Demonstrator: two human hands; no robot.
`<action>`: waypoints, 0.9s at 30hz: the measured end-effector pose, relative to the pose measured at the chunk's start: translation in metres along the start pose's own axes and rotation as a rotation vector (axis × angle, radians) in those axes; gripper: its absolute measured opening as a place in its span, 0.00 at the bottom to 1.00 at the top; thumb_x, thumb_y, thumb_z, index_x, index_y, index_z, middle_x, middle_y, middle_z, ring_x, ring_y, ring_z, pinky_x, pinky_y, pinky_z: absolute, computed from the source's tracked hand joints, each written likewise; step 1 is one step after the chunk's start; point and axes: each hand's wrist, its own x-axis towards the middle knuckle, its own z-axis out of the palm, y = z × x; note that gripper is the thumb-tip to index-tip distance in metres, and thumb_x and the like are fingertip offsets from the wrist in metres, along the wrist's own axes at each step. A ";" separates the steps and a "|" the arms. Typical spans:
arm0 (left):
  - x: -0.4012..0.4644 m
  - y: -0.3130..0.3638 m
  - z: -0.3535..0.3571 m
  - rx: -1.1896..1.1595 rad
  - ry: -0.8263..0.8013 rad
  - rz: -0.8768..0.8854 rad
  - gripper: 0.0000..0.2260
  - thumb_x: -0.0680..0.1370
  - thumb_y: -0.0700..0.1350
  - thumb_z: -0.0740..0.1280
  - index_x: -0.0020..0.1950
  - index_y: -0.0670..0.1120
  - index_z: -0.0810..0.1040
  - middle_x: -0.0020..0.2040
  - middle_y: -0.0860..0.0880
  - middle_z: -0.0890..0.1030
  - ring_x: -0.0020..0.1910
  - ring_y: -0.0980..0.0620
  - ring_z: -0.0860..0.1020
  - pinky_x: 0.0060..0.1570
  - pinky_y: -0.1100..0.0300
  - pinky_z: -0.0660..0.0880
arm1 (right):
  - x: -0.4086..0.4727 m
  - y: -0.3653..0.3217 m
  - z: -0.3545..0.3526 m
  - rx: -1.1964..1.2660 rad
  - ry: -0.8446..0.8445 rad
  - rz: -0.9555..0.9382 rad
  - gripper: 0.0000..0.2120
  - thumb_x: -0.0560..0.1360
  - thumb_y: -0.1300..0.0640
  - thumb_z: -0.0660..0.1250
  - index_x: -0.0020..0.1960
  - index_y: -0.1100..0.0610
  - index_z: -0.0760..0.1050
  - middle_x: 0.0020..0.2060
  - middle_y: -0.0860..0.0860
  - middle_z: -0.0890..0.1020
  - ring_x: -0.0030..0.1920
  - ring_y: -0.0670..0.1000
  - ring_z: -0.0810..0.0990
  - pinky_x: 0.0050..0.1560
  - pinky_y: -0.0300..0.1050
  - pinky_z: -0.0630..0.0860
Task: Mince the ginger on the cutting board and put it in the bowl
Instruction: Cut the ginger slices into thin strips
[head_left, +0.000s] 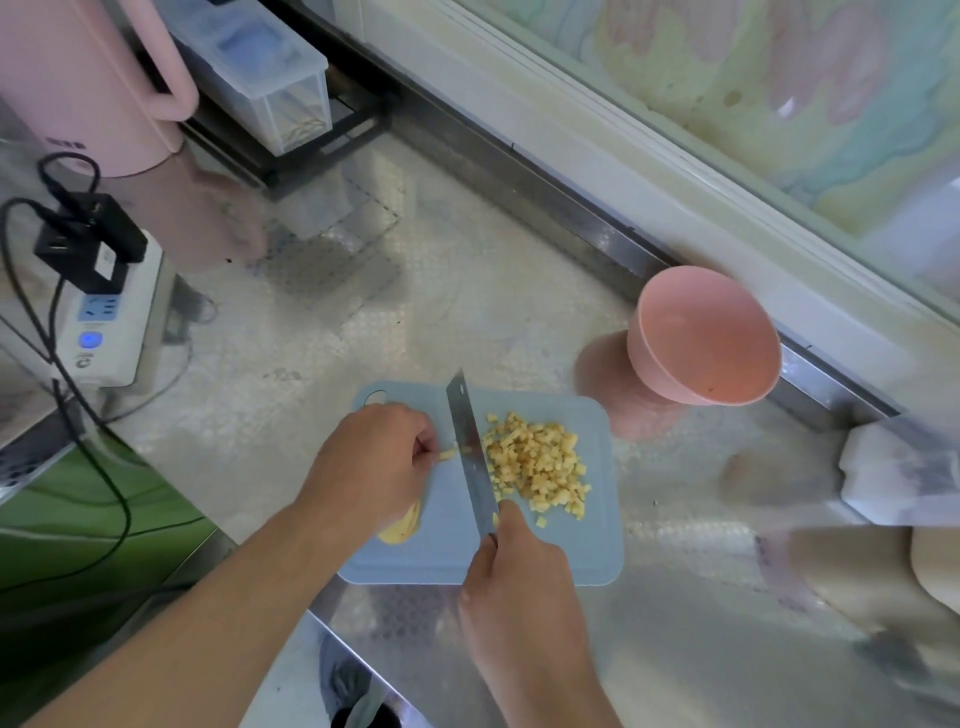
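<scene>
Head camera looks steeply down, close over the cutting board (571, 545)

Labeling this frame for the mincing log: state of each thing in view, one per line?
ginger pile: diced, on board
ginger slices: uncut
ginger strips: pinched by left hand
knife: gripped by right hand, cutting
bowl: empty, upright
cutting board: flat on counter

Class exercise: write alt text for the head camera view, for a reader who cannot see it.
A right hand cuts with a knife on a blue cutting board, while the left hand pinches a ginger strip beside a diced ginger pile. An empty pink bowl stands behind the board.
</scene>
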 end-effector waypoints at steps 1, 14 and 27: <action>0.000 0.000 0.000 0.002 0.001 0.002 0.04 0.78 0.45 0.72 0.46 0.55 0.84 0.42 0.58 0.82 0.42 0.55 0.80 0.44 0.56 0.79 | -0.001 0.001 0.001 0.005 0.001 0.002 0.05 0.78 0.59 0.54 0.47 0.49 0.63 0.34 0.51 0.76 0.35 0.55 0.75 0.27 0.43 0.62; -0.002 -0.002 0.002 0.003 0.017 0.006 0.06 0.78 0.44 0.71 0.47 0.55 0.85 0.42 0.57 0.82 0.43 0.54 0.81 0.44 0.57 0.79 | 0.001 -0.007 0.001 -0.017 -0.010 0.022 0.10 0.75 0.63 0.56 0.41 0.50 0.61 0.33 0.51 0.74 0.32 0.53 0.71 0.26 0.42 0.60; -0.004 -0.003 0.002 -0.007 0.047 -0.021 0.04 0.76 0.45 0.73 0.45 0.54 0.84 0.40 0.58 0.82 0.41 0.55 0.80 0.43 0.58 0.78 | 0.005 -0.004 0.011 -0.085 -0.101 0.037 0.11 0.72 0.64 0.55 0.39 0.49 0.58 0.34 0.47 0.70 0.30 0.48 0.67 0.25 0.40 0.56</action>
